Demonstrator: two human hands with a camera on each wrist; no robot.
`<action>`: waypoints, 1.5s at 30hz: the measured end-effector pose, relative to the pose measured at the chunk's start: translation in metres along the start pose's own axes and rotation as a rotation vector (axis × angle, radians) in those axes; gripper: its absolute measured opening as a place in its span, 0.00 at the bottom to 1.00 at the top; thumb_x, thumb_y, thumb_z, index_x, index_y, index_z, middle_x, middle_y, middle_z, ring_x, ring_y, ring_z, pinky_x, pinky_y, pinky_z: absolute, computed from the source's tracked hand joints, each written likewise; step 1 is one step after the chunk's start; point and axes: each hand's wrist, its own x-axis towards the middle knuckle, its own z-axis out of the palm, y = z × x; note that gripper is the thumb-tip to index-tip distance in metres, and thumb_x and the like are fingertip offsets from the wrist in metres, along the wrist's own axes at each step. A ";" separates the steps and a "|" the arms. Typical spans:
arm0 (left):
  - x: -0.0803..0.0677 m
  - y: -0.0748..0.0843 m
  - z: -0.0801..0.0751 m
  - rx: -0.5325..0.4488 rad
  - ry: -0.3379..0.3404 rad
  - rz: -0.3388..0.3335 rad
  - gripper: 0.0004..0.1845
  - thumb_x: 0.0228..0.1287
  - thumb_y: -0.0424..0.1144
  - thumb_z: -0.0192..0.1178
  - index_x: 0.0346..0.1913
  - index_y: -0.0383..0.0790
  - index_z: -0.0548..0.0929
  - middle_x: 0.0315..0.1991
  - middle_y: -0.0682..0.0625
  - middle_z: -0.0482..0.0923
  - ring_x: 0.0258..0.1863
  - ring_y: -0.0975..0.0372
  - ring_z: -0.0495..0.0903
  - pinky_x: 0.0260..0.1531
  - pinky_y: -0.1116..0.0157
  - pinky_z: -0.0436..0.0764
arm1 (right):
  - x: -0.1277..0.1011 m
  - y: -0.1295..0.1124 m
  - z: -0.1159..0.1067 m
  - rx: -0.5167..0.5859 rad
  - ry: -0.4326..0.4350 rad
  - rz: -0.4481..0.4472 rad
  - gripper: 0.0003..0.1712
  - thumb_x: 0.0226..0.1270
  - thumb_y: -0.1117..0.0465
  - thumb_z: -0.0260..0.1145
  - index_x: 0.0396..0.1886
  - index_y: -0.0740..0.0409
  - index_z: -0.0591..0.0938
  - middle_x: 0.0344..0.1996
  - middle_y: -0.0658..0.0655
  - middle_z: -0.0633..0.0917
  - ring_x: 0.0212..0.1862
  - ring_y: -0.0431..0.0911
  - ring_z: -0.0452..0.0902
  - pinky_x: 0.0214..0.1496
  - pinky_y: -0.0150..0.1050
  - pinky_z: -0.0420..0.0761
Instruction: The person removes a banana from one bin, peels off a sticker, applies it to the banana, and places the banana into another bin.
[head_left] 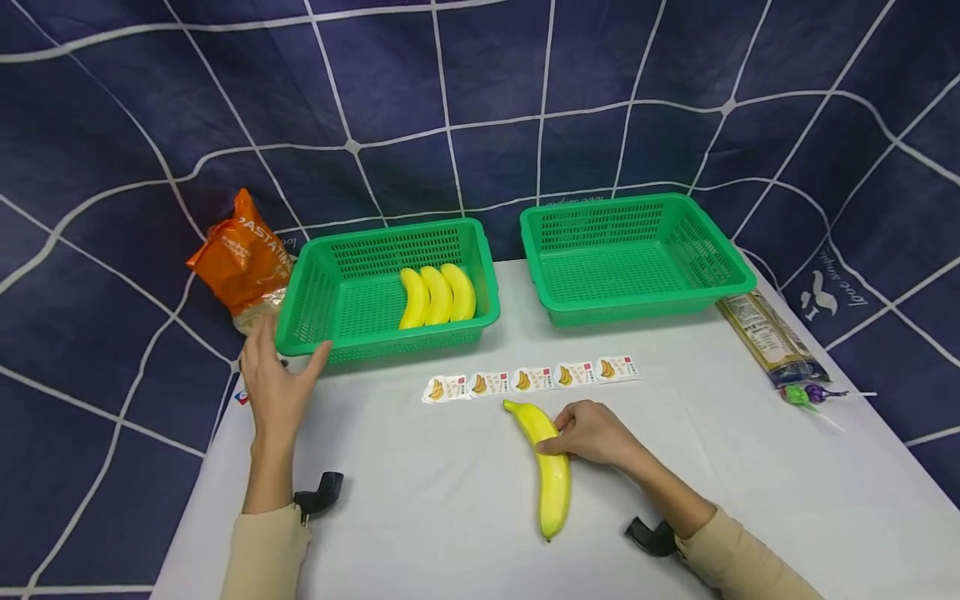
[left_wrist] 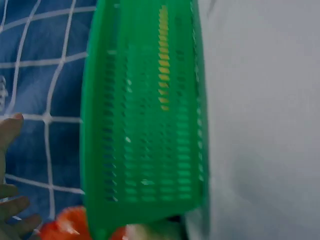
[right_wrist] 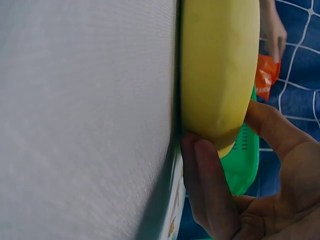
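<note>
My right hand (head_left: 596, 433) pinches a yellow banana (head_left: 555, 492) by its upper half, above the white table. The right wrist view shows the thumb and fingers on opposite sides of the banana (right_wrist: 217, 70). At the left end of the left green basket (head_left: 405, 340), my left hand (head_left: 277, 379) is raised with thumb and fingers apart, holding nothing. In the left wrist view, the left hand (left_wrist: 12, 185) stands clear of the basket wall (left_wrist: 145, 165). Three bananas (head_left: 438, 296) lie side by side in that basket's right half.
Several banana stickers (head_left: 531, 380) line up in front of the baskets. A second green basket (head_left: 637, 310) stands at the right, beside a dark-and-gold packet (head_left: 772, 337) and lollipops (head_left: 813, 394). An orange bag (head_left: 243, 254) leans behind my left hand.
</note>
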 end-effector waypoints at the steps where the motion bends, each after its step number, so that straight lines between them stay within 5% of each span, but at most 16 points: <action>1: -0.004 0.006 -0.001 0.000 0.005 0.056 0.46 0.53 0.45 0.73 0.73 0.37 0.64 0.70 0.35 0.63 0.71 0.42 0.60 0.69 0.40 0.59 | 0.000 0.000 0.000 -0.005 0.002 0.000 0.26 0.40 0.48 0.81 0.34 0.59 0.82 0.20 0.52 0.82 0.23 0.43 0.77 0.28 0.34 0.73; 4: -0.015 0.025 0.000 0.016 -0.101 0.195 0.41 0.52 0.42 0.73 0.69 0.35 0.69 0.66 0.33 0.69 0.66 0.39 0.67 0.63 0.38 0.66 | 0.000 0.001 -0.001 -0.010 0.008 -0.003 0.26 0.40 0.48 0.81 0.34 0.59 0.82 0.20 0.52 0.81 0.24 0.43 0.76 0.28 0.34 0.73; 7: -0.026 0.036 0.006 0.074 -0.354 0.234 0.39 0.58 0.49 0.69 0.69 0.37 0.69 0.66 0.34 0.70 0.66 0.39 0.68 0.61 0.37 0.68 | 0.000 0.001 0.000 -0.002 0.008 -0.007 0.26 0.40 0.48 0.81 0.34 0.59 0.82 0.20 0.53 0.81 0.23 0.43 0.76 0.27 0.34 0.73; 10: -0.036 0.035 0.022 0.154 -0.601 0.253 0.41 0.62 0.58 0.63 0.72 0.40 0.66 0.69 0.37 0.67 0.68 0.40 0.65 0.64 0.39 0.67 | -0.001 0.001 0.000 0.010 -0.001 -0.003 0.26 0.40 0.48 0.81 0.34 0.60 0.81 0.19 0.53 0.81 0.23 0.43 0.77 0.27 0.34 0.73; 13: -0.044 0.028 0.040 0.193 -0.718 0.307 0.43 0.61 0.59 0.63 0.72 0.38 0.65 0.71 0.39 0.66 0.70 0.43 0.65 0.68 0.44 0.65 | -0.003 0.000 0.001 0.011 -0.006 0.002 0.26 0.40 0.48 0.81 0.34 0.59 0.81 0.19 0.53 0.81 0.22 0.43 0.76 0.26 0.34 0.73; 24: -0.054 0.015 0.070 0.254 -0.818 0.443 0.43 0.60 0.59 0.63 0.71 0.35 0.67 0.71 0.41 0.66 0.72 0.48 0.63 0.72 0.46 0.60 | -0.005 0.001 0.002 0.001 -0.009 0.015 0.26 0.41 0.48 0.81 0.33 0.59 0.81 0.19 0.53 0.81 0.22 0.43 0.76 0.26 0.33 0.72; 45: -0.062 0.011 0.077 0.309 -0.942 0.370 0.48 0.60 0.65 0.59 0.74 0.36 0.60 0.76 0.42 0.56 0.76 0.48 0.53 0.74 0.45 0.54 | -0.005 -0.003 -0.002 -0.035 -0.020 0.025 0.27 0.40 0.47 0.81 0.35 0.60 0.83 0.22 0.53 0.81 0.25 0.43 0.76 0.27 0.34 0.73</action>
